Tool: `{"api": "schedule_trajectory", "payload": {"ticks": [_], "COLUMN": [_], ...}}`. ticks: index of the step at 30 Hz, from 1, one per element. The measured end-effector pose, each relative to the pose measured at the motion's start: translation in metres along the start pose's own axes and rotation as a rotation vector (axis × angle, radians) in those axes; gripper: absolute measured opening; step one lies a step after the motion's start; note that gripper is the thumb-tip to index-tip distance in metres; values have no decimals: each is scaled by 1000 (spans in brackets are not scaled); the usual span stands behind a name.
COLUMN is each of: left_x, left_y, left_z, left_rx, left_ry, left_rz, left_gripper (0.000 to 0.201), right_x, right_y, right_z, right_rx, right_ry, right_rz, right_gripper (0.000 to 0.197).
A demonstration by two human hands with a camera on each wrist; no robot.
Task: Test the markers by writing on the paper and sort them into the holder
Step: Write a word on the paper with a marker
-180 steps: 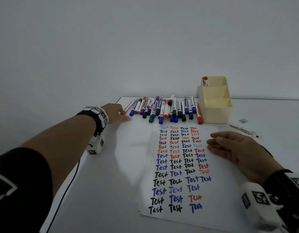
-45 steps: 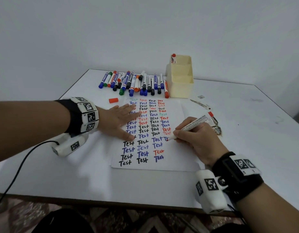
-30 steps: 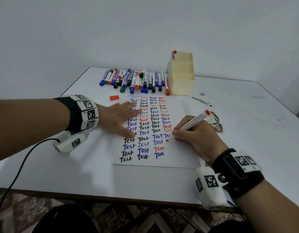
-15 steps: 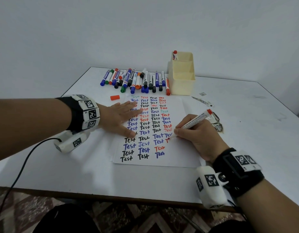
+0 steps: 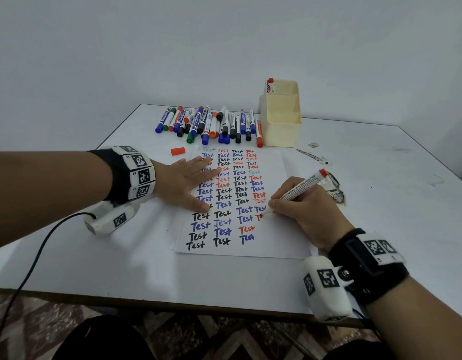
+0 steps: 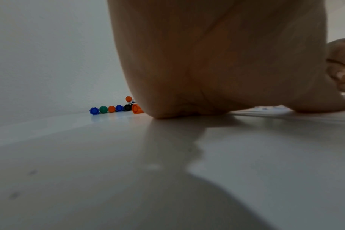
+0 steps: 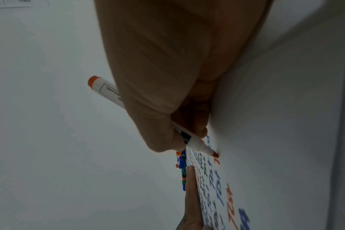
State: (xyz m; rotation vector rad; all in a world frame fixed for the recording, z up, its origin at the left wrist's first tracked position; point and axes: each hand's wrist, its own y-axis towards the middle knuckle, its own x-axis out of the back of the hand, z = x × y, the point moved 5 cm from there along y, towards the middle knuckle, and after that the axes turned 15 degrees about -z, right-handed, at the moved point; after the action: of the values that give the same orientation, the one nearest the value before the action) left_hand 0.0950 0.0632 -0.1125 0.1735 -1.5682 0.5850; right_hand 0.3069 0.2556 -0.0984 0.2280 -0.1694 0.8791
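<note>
Right hand (image 5: pixel 306 211) pinches an uncapped red marker (image 5: pixel 300 189), tip on the paper (image 5: pixel 284 235) at frame centre beside a fresh red stroke. Left hand (image 5: pixel 184 181) lies flat, fingers spread, on the sheet's left side. Its red cap (image 5: pixel 178 151) sits above; loose markers (image 5: pixel 211 124) and the cream holder (image 5: pixel 281 118) sit upper centre.

The white sheet of paper (image 5: pixel 284 237) lies at the centre of the flat white table (image 5: pixel 380 229). At 12 o'clock from it lies the row of capped plastic markers (image 5: pixel 211 124), and at 1 o'clock stands the cream three-compartment plastic holder (image 5: pixel 283 128), with one red-capped marker (image 5: pixel 270 85) in its rear compartment. A loose red marker cap (image 5: pixel 178 151) lies at 11 o'clock. The left hand (image 5: pixel 183 181) rests on the sheet at 9 o'clock; the right hand (image 5: pixel 305 211) holds the white-barrelled red whiteboard marker (image 5: pixel 300 187) at 3 o'clock, tip on the sheet.
</note>
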Motion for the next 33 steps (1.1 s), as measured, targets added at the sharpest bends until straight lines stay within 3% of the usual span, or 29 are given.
{"api": "schedule_trajectory", "payload": {"ticks": [4,8,17,28,33], "left_x": [0,0,1,5,6], "left_y": [0,0,-1,-5,-6], "left_z": [0,0,-1,-5,-7], "left_rx": [5,9,8,20,27], "left_ry": [-1,5,5,-16,-5], "left_rz": [3,6,7,12,-6], "left_gripper": [127,128,127,128,114], "right_x": [0,3,1,3,3], "right_y": [-1,2,1,1,1], "right_z": [-1,-2,-2,-2,-2], "right_rx": [-19,-9,-16,-1,-19], "right_ry": [8,62,49,63,85], "right_rz": [15,-58,-26,-72,-61], "right_gripper": [23,17,24,13,9]}}
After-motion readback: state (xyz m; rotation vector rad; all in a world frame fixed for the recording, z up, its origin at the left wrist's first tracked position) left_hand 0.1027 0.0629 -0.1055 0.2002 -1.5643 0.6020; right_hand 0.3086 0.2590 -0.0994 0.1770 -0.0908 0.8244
